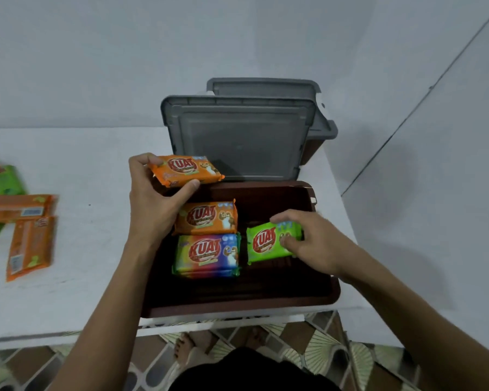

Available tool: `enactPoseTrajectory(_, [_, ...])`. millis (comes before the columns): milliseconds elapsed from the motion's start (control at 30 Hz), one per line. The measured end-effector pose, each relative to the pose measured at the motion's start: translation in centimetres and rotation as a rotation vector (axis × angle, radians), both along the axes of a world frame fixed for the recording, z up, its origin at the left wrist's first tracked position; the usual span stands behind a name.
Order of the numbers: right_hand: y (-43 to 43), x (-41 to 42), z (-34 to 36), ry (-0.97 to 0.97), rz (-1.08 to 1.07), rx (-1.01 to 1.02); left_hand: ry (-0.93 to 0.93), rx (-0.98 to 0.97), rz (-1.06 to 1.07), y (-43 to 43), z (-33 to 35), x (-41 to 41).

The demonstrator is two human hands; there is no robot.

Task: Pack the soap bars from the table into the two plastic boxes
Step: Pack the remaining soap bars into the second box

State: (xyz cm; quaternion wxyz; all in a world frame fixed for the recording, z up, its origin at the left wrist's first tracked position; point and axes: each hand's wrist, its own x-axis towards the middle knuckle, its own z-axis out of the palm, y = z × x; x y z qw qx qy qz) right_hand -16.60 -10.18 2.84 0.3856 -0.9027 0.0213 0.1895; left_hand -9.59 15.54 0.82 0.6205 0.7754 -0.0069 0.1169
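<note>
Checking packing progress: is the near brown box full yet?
No. The brown box holds three bars plus the green bar being placed; dark floor still shows.

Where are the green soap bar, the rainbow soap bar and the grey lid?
green soap bar (266,241): head view, on its red logo.
rainbow soap bar (206,253): head view, wrapper middle.
grey lid (237,141): head view, flat inner panel.

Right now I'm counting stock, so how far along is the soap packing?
Early. Done: an orange bar and a rainbow bar lie in the near brown box. In hand: the left hand holds another orange bar above it; the right hand sets down a green bar. Left: several bars on the table, and the lidded rear box.
</note>
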Motion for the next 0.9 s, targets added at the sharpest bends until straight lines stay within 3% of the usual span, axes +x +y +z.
enactPoseTrajectory(300, [2.7,0.8,-3.3,0.209,0.049,-0.087,0.023,0.032,0.002,0.2,-0.1,-0.2])
enactPoseTrajectory(667, [3.7,0.9,-4.1,0.206,0.159,-0.350,0.026,0.040,-0.037,0.4,-0.2,0.0])
enactPoseTrajectory(900, [3.9,0.9,-4.0,0.085,0.215,-0.466,0.011,0.024,-0.073,0.3,-0.1,0.0])
